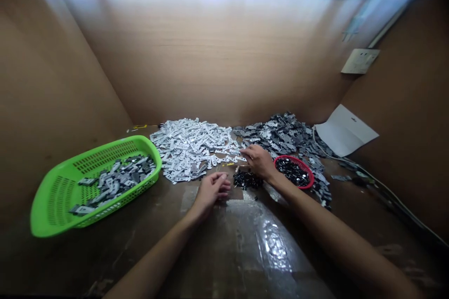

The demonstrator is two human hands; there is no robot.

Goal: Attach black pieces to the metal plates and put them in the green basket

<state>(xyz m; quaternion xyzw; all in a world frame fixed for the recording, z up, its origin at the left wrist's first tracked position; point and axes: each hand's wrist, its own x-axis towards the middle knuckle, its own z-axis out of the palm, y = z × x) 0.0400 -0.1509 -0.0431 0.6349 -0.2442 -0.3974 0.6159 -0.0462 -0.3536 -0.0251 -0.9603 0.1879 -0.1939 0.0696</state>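
My left hand (212,188) hovers or rests near the front of a pile of light-grey flat pieces (191,145); its fingers are curled with the thumb against them, and whatever they hold is hidden. Farther right, my right hand (259,160) reaches to the gap between that pile and a heap of dark-grey flat pieces (284,133). Its fingertips are pinched together beside pale pieces, too small to tell what is between them. Between my hands lies a small heap of tiny black parts (247,179). A red round basket (311,179) of black and shiny parts stands beside my right wrist.
On the left stands a green perforated basket (52,187) with grey assembled-looking pieces (121,180) in it. A white sheet (345,131) leans at the right, near a cable (389,191). Wooden panels (210,70) enclose the table, and a socket (360,61) is on the right.
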